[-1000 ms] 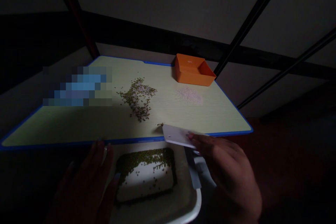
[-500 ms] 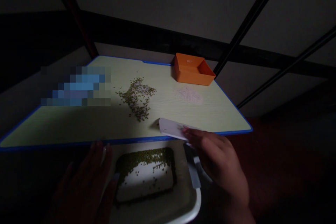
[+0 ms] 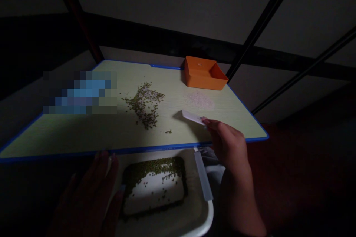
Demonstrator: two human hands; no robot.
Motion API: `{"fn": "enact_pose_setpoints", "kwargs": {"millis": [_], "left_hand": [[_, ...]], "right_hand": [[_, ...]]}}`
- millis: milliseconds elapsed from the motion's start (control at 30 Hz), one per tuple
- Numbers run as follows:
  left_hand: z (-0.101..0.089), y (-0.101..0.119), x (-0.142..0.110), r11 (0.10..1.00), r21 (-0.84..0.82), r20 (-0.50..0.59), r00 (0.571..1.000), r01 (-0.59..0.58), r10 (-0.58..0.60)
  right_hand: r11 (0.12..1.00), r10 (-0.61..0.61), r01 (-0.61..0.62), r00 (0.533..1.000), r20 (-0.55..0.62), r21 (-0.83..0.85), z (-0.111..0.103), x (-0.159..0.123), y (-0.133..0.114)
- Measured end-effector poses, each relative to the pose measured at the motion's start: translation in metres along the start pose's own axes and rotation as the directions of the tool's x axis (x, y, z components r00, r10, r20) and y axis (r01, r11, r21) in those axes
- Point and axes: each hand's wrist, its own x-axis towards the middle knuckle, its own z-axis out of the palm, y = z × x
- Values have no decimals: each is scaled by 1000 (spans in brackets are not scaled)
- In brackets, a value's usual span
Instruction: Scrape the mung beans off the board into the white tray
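A flat white scraper (image 3: 192, 117) is pinched in my right hand (image 3: 226, 139), raised over the front of the table. Below the table edge my left hand (image 3: 96, 189) grips the left rim of a white plastic tub (image 3: 207, 214), its thumb on the inner side. Green beans (image 3: 151, 164) lie in the tub, thickest along its far side. On the table a mixed heap of green beans and pale grains (image 3: 146, 102) is spread left of the scraper. A pale grain pile (image 3: 200, 99) sits just beyond it. A few stray beans (image 3: 168, 132) rest near the front edge.
An orange open box (image 3: 205, 77) stands at the table's back right. The pale table (image 3: 69, 133) has a raised blue edge. A blurred blue thing (image 3: 86, 90) lies at the left. Dark-framed panels rise behind.
My right hand has lifted the scraper away from the front edge, up and to the right. A few beans now show where it was. My left hand and the tub stay put.
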Motion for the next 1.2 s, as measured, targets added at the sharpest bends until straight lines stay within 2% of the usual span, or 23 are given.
{"fn": "enact_pose_setpoints", "kwargs": {"millis": [133, 267, 333, 367, 400, 433, 600, 633, 800, 1033, 1200], "left_hand": [[-4, 1, 2, 1000, 3, -2, 1000, -11, 11], [-4, -1, -1, 1000, 16, 4, 1000, -24, 24], [-4, -1, -2, 999, 19, 0, 1000, -27, 27], [-3, -1, -2, 1000, 5, -38, 999, -27, 27], [-3, -1, -1, 1000, 3, 14, 1000, -19, 19], [-3, -1, -1, 1000, -7, -14, 1000, -28, 28], [-4, 1, 2, 999, -25, -36, 998, -48, 47], [-4, 1, 2, 997, -38, -12, 998, -63, 62], [-5, 1, 0, 999, -4, -34, 998, -44, 44], [-3, 4, 4, 999, -33, -43, 999, -34, 33], [-3, 3, 2, 999, -28, -70, 997, -24, 22]], "right_hand": [[985, -97, 89, 994, 45, 145, -5, -2, -18], [935, -222, 194, 973, 64, 296, -4, 1, -30], [914, -267, 234, 962, 56, 333, -4, 3, -33], [907, -282, 249, 958, 52, 340, -4, 4, -33], [901, -294, 261, 955, 47, 346, -5, 4, -34], [897, -300, 267, 953, 41, 353, -6, 4, -34], [891, -280, 248, 959, 32, 381, -9, 0, -28], [896, -271, 248, 962, 14, 368, -9, -1, -26], [932, -216, 235, 971, -100, 275, -7, -5, -18], [970, -113, 137, 986, -126, 200, -35, -19, -27], [980, -100, 120, 986, -132, 156, -38, -20, -33]]}}
